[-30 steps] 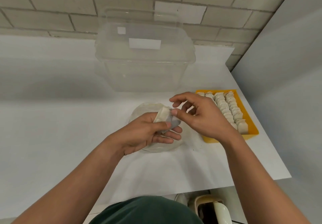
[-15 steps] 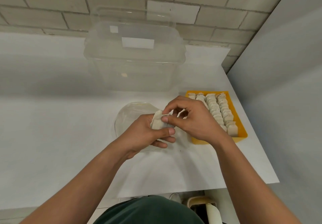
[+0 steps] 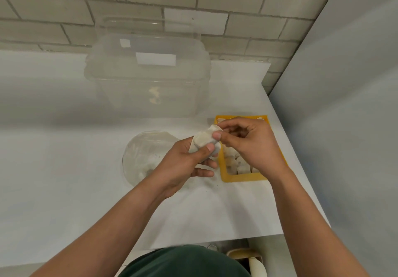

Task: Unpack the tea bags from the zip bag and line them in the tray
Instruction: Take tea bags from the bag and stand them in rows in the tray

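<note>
**A:** What's closest?

**B:** A dark green shirt (image 3: 185, 261) at the very bottom, below the near edge of the white bench (image 3: 64, 179).

**A:** And the hands?

**B:** Both are out over the bench, right of its middle. The left hand (image 3: 183, 164) is curled round a small stack of tea bags (image 3: 203, 140). Its thumb lies across the front of the stack and its lower fingers are loosely bent beneath. The right hand (image 3: 252, 147) pinches the top end of that same stack between thumb and forefinger. Its other fingers are bent, and I can't see anything in them.

**A:** Where is the stack, then?

**B:** Up off the bench, between the two hands, just above the left rim of the tray (image 3: 243, 178).

**A:** The zip bag?

**B:** The zip bag (image 3: 146, 154) lies on the bench just left of the left hand and behind it. The hand hides the bag's right side. The bag is clear, with pale shapes inside that are too blurred to count.

**A:** The tray?

**B:** It's yellow and sits close to the bench's right edge. Rows of tea bags (image 3: 240, 164) stand in it, mostly hidden behind the right hand.

**A:** Farther back?

**B:** A big clear lidded tub (image 3: 150, 87) with white labels stands toward the bench's far edge. Behind it is a pale brick wall (image 3: 258, 24).
</note>
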`<state>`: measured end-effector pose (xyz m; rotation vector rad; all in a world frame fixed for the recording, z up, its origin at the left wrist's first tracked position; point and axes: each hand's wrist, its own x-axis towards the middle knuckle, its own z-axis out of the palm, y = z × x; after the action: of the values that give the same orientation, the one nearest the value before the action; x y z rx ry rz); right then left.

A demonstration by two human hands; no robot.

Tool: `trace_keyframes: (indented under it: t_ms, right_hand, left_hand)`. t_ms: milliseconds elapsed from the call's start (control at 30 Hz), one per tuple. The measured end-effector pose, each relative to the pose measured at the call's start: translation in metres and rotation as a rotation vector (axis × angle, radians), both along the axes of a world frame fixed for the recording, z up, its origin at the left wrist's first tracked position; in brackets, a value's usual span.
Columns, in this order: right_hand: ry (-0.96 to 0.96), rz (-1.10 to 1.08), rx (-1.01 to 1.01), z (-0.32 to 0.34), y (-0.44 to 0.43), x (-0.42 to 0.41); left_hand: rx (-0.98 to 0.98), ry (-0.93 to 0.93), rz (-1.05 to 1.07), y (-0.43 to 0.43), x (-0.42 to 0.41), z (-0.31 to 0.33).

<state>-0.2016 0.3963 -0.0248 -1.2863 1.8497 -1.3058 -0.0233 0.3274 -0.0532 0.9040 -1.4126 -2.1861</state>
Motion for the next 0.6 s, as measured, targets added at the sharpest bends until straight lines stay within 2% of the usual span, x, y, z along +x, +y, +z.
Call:
trace_keyframes:
  t_ms: [67,167,267,400,467,600]
  right_hand:
    - [-0.051,0.023,-0.010,0.003,0.006,-0.005]
    - [0.017,0.025,0.000,0.002,0.014,-0.014]
    - [0.215,0.002,-0.026,0.002,0.020,-0.023]
    - [0.544,0.085,-0.096,0.010,0.026,-0.028]
    - [0.578,0.089,-0.114,0.013,0.028,-0.031]
    - [0.533,0.184,0.034,0.017,0.032,-0.039]
  left_hand:
    - [-0.026,-0.010,0.009,0.003,-0.005,-0.001]
    - [-0.045,-0.031,-0.007,0.007,-0.011,-0.002]
    - [-0.060,-0.045,-0.030,0.012,-0.019,-0.002]
    - [-0.080,-0.057,-0.083,0.018,-0.028,-0.003]
    - [-0.084,-0.058,-0.094,0.020,-0.033,-0.003]
    - [-0.085,-0.057,-0.099,0.024,-0.041,-0.006]
